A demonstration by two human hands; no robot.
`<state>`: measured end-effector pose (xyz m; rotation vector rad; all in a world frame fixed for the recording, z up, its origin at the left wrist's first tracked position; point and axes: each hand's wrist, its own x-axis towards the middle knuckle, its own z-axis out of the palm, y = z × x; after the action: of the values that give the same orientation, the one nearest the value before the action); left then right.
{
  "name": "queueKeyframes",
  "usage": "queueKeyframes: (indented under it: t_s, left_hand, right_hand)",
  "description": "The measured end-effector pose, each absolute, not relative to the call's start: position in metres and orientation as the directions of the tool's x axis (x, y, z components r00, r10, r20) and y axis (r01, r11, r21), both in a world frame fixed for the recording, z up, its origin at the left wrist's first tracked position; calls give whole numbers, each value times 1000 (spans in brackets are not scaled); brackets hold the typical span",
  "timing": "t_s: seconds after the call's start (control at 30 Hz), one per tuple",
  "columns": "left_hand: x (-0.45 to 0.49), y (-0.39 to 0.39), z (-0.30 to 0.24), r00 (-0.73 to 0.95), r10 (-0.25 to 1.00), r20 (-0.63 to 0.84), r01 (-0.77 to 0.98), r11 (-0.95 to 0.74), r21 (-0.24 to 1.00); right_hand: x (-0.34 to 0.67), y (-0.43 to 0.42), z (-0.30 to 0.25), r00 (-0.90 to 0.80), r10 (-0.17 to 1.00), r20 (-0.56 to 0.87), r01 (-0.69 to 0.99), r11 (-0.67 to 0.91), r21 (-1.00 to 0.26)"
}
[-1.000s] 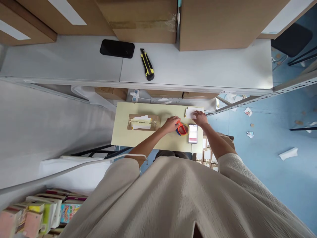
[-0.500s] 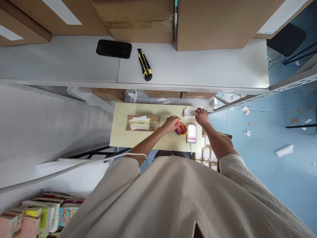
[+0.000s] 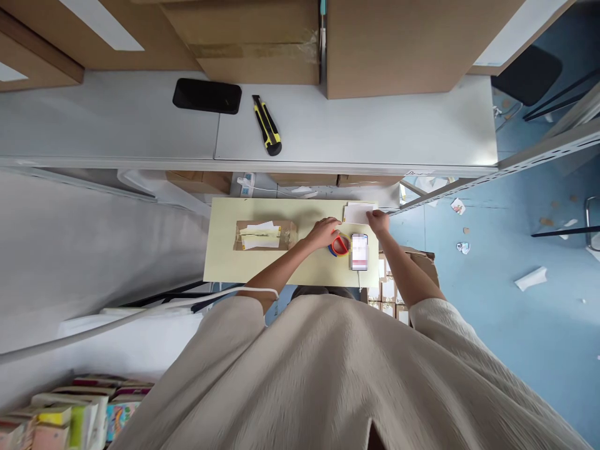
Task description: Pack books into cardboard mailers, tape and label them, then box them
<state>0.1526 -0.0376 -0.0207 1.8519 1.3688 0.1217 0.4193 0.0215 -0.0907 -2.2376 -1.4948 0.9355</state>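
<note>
My left hand (image 3: 322, 232) is closed, fingers curled over the top edge of a red and blue tape dispenser (image 3: 339, 246) on the pale yellow table (image 3: 220, 265). At the table's far right, my right hand (image 3: 379, 221) pinches the right end of a white paper slip (image 3: 357, 213). Its fingertips are partly hidden. Between my arms lies a lit phone (image 3: 359, 252) with a cable at its lower end. Left of my left hand rests a brown package (image 3: 289, 234), with white papers (image 3: 261, 235) on top.
A grey shelf (image 3: 375, 131) runs beyond the table, carrying large cardboard boxes (image 3: 412, 50), a black phone (image 3: 207, 96) and a yellow-black utility knife (image 3: 267, 126). Small boxes (image 3: 388, 289) stand below the table's right side. Books (image 3: 84, 412) are piled at lower left. A white cable (image 3: 140, 317) crosses my left arm.
My right hand has drawn down slightly and closed on the slip's right end, so more of the slip shows. My left hand stays at the tape dispenser. The view has shifted slightly.
</note>
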Motion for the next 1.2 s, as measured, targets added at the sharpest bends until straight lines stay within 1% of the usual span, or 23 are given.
queueKeyframes:
  t_s: [0.1, 0.17, 0.23, 0.33, 0.43, 0.53, 0.6, 0.67, 0.73, 0.8, 0.87, 0.93, 1.0, 1.1, 1.2]
  left_hand:
    - [158, -33, -23, 399, 841, -366, 743, -63, 666]
    - [164, -29, -26, 394, 848, -355, 708, -33, 706]
    - [174, -23, -29, 368, 862, -349, 647, 32, 762]
    - [190, -10, -32, 267, 885, -382, 518, 202, 831]
    - [200, 2, -33, 116, 893, -434, 432, 348, 832]
    - [197, 11, -34, -30, 884, -466, 455, 427, 781]
    - [189, 13, -36, -92, 879, -469, 519, 444, 731]
    - [181, 13, -38, -120, 882, -455, 585, 433, 686]
    - [174, 12, -41, -120, 892, -436, 622, 410, 667]
    - [168, 12, -44, -115, 899, -423, 637, 393, 663]
    - [166, 12, -46, -114, 898, -424, 646, 391, 655]
    - [164, 13, -49, -126, 891, -436, 644, 408, 647]
    - [163, 15, -51, -158, 879, -451, 627, 442, 641]
    - [160, 19, -54, -221, 855, -469, 614, 495, 614]
    - [155, 23, -57, -238, 846, -476, 625, 509, 592]
  right_hand:
    - [414, 19, -85, 314, 872, -375, 697, -480, -533]
    - [408, 18, -80, 300, 877, -376, 690, -471, -550]
    - [400, 16, -75, 257, 893, -371, 672, -441, -595]
    - [385, 10, -68, 140, 921, -364, 590, -373, -716]
    - [369, 0, -66, -60, 933, -354, 436, -294, -851]
    - [364, -8, -70, -227, 919, -324, 296, -252, -922]
    - [367, -9, -76, -249, 910, -332, 289, -257, -922]
    - [374, -7, -84, -203, 908, -365, 388, -268, -882]
    - [381, -3, -92, -153, 907, -393, 558, -250, -792]
    - [385, 3, -100, -152, 901, -407, 718, -182, -672]
    - [385, 6, -106, -191, 887, -422, 823, -90, -561]
    - [382, 9, -109, -232, 863, -449, 879, -12, -477]
    - [378, 9, -111, -265, 832, -487, 907, 44, -419]
    - [374, 11, -111, -284, 794, -537, 930, 90, -357]
    - [372, 14, -108, -269, 773, -574, 950, 115, -290]
